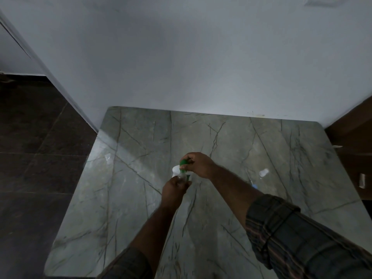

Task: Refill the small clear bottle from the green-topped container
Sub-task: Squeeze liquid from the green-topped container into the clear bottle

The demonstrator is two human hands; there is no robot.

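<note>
Near the worktop's (141,137) middle, my left grip (174,188) holds the small clear bottle (181,178). My right grip (198,165) pinches the green-topped container (184,162) just above it. I should align spout with neck, then pour slowly, keeping the bottle steady.

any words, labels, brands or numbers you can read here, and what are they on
None can be read in this dim head view.
green-topped container, gripped by the right hand: any print is too blurred to read.
small clear bottle, held in the left hand: no label shows.
pale tag at the far right: too small and blurred to read.
</note>
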